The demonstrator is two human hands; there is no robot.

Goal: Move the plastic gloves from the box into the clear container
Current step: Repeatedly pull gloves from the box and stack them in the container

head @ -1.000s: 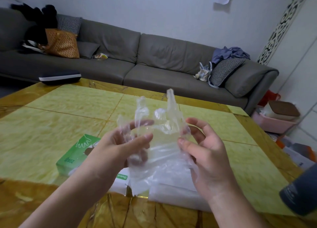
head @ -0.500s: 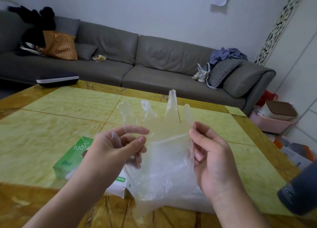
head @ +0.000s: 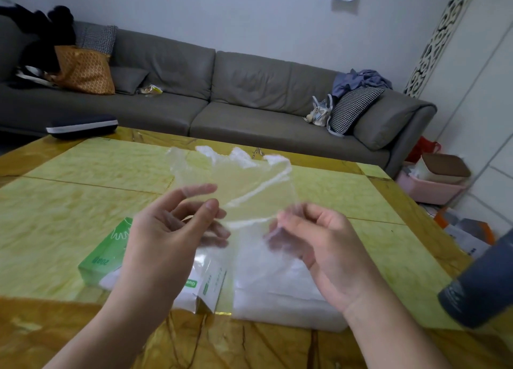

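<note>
Since the earlier frame the plastic glove (head: 236,185) has been pulled wider and flatter, its finger tips now spread out beyond both sets of fingers instead of standing bunched above them. Under the fingers lies the yellow-green desk (head: 69,202), with the clear container (head: 283,291) of white gloves below the right hand (head: 324,246) and the green glove box (head: 102,257) just left of the left hand (head: 169,235). Left thumb and forefinger pinch the glove's left edge, other fingers loosely curled; the right fingers are blurred, curled on its right edge.
</note>
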